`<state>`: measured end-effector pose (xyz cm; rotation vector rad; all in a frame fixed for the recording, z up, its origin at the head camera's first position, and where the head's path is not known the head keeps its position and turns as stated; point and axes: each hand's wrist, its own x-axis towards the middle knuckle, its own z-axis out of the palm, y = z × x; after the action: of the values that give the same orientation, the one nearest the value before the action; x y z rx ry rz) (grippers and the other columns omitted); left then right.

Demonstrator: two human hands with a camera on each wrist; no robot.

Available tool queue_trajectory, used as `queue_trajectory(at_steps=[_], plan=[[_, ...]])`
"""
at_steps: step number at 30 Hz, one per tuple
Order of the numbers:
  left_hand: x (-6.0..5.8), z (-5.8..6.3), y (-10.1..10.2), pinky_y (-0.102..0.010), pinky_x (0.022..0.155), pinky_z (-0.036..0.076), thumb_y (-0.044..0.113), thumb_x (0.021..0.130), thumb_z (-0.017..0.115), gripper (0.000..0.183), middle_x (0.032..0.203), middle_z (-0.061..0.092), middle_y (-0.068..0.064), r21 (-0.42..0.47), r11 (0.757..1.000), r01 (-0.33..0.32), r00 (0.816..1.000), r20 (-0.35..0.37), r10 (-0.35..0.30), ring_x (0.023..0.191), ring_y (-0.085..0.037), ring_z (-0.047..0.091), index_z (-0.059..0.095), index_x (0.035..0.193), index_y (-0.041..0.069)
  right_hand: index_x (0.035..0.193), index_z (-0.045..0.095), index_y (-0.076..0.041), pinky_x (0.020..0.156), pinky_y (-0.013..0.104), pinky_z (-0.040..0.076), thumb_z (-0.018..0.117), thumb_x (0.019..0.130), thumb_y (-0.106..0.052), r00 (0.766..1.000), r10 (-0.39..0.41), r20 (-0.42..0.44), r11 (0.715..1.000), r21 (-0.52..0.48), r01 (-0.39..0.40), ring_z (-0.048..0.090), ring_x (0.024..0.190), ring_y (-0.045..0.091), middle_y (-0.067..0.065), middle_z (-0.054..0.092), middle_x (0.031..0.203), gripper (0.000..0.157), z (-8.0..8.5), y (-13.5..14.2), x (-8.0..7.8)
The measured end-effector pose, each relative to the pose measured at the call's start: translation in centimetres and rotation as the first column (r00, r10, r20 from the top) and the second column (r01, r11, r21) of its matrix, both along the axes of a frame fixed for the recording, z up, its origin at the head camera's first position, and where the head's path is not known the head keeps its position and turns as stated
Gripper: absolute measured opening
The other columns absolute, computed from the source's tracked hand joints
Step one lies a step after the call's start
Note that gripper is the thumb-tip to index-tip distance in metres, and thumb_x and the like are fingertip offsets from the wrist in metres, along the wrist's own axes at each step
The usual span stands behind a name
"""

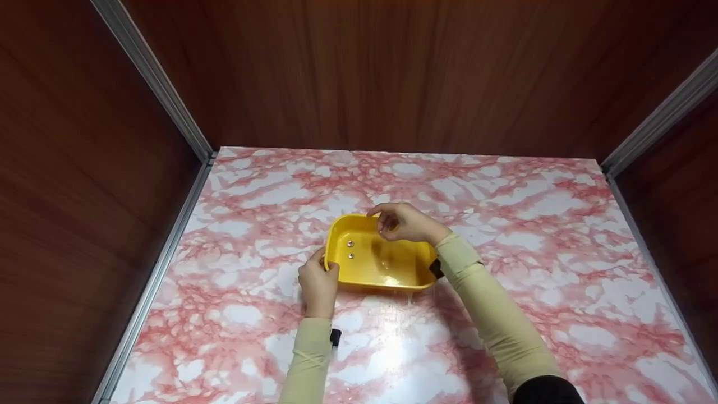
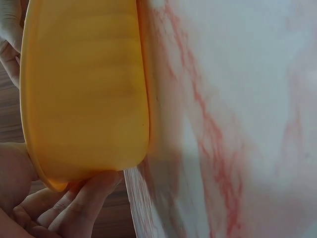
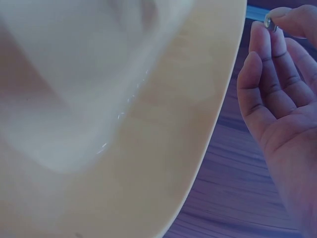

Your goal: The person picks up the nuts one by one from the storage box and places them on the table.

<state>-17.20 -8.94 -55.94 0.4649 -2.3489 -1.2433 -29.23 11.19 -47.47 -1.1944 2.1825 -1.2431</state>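
A yellow plastic tray (image 1: 367, 269) with rounded corners rests on the marbled tabletop. My left hand (image 1: 318, 283) holds its left end, thumb at the rim and fingers against the outer wall; in the left wrist view the left hand (image 2: 74, 208) grips the tray's corner from below. Over the far side of the tray hovers my right hand (image 1: 406, 223). Between thumb and fingers it pinches a small shiny metal piece (image 3: 270, 23), like a nut, seen in the right wrist view. Two small round silver pieces (image 1: 350, 244) lie on the tray floor near its left wall.
The pink-and-white marbled tabletop (image 1: 241, 269) spreads around the tray. Dark wooden panels (image 1: 370, 78) stand behind and on both sides, joined by grey metal corner strips (image 1: 162, 84). A dark band (image 1: 335, 338) sits at the left wrist.
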Motion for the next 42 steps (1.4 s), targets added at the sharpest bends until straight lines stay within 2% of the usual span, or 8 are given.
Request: queue_trajectory(at_steps=[4, 10, 16, 25, 32, 38, 42], plan=[[0.0, 0.0, 0.0, -0.033, 0.051, 0.046, -0.002, 0.067, 0.063, 0.035, 0.07, 0.063, -0.006, 0.015, 1.0, 0.0, 1.0, 0.014, 0.0, 0.057, -0.017, 0.055, 0.066, 0.102, 0.002, 0.115, 0.051, 0.004, 0.064, 0.042, 0.046, 0.059, 0.072, 0.015, 1.0, 0.016, 0.001, 1.0, -0.016, -0.016, 0.054, 0.072, 0.037, 0.031, 0.055, 0.086, 0.045, 0.7, 0.2, 0.2], [0.0, 0.1, 0.0, -0.032, 0.05, 0.045, -0.002, 0.067, 0.063, 0.036, 0.071, 0.063, -0.006, 0.013, 1.0, -0.006, 1.0, 0.022, 0.006, 0.057, -0.018, 0.054, 0.066, 0.103, 0.003, 0.114, 0.053, -0.002, 0.065, 0.034, 0.047, 0.062, 0.074, 0.007, 0.999, -0.026, -0.044, 1.0, 0.012, 0.027, 0.054, 0.072, 0.026, 0.021, 0.058, 0.085, 0.042, -1.1, 0.7, -0.8], [0.1, 0.2, 0.0, -0.031, 0.051, 0.045, -0.001, 0.067, 0.064, 0.037, 0.071, 0.063, -0.006, 0.006, 1.0, -0.009, 0.999, 0.035, 0.008, 0.057, -0.017, 0.055, 0.066, 0.103, 0.006, 0.113, 0.056, -0.009, 0.068, 0.032, 0.048, 0.065, 0.073, 0.003, 0.999, -0.047, 0.001, 0.999, 0.02, 0.047, 0.055, 0.074, 0.02, 0.013, 0.06, 0.085, 0.042, -1.7, 1.4, -1.3], [0.1, 0.1, 0.0, -0.031, 0.05, 0.044, -0.001, 0.067, 0.064, 0.039, 0.07, 0.062, -0.006, 0.002, 1.0, -0.011, 0.999, 0.038, 0.011, 0.056, -0.017, 0.054, 0.066, 0.104, 0.007, 0.111, 0.055, -0.007, 0.068, 0.036, 0.047, 0.066, 0.074, 0.001, 0.999, -0.048, 0.018, 0.999, -0.006, 0.048, 0.055, 0.074, 0.023, 0.017, 0.059, 0.086, 0.04, -1.9, 1.9, -1.3], [0.1, 0.0, 0.0, -0.031, 0.049, 0.043, 0.001, 0.069, 0.063, 0.036, 0.071, 0.061, -0.005, 0.024, 1.0, -0.004, 0.998, 0.056, 0.002, 0.055, -0.017, 0.053, 0.065, 0.104, 0.008, 0.113, 0.053, -0.002, 0.069, 0.04, 0.047, 0.062, 0.072, 0.01, 0.999, -0.047, -0.012, 0.998, -0.03, 0.046, 0.055, 0.075, 0.03, 0.025, 0.057, 0.086, 0.043, -1.2, 2.1, -0.5], [0.1, -0.1, 0.0, -0.031, 0.048, 0.042, 0.0, 0.069, 0.062, 0.037, 0.071, 0.062, -0.007, 0.02, 1.0, 0.0, 0.999, 0.045, 0.0, 0.056, -0.017, 0.053, 0.065, 0.105, 0.006, 0.114, 0.051, 0.003, 0.071, 0.051, 0.044, 0.059, 0.072, 0.014, 1.0, -0.01, 0.03, 0.999, -0.038, 0.011, 0.053, 0.078, 0.039, 0.032, 0.055, 0.089, 0.043, 0.5, 2.6, 0.4], [0.1, -0.1, 0.0, -0.031, 0.049, 0.043, 0.0, 0.068, 0.063, 0.036, 0.069, 0.062, -0.004, 0.017, 1.0, -0.01, 0.999, 0.043, 0.01, 0.056, -0.017, 0.053, 0.066, 0.103, 0.008, 0.112, 0.052, 0.002, 0.072, 0.052, 0.043, 0.059, 0.073, 0.014, 0.999, -0.007, 0.04, 0.999, -0.036, 0.008, 0.053, 0.079, 0.04, 0.032, 0.054, 0.089, 0.042, 0.8, 2.9, 0.7]])
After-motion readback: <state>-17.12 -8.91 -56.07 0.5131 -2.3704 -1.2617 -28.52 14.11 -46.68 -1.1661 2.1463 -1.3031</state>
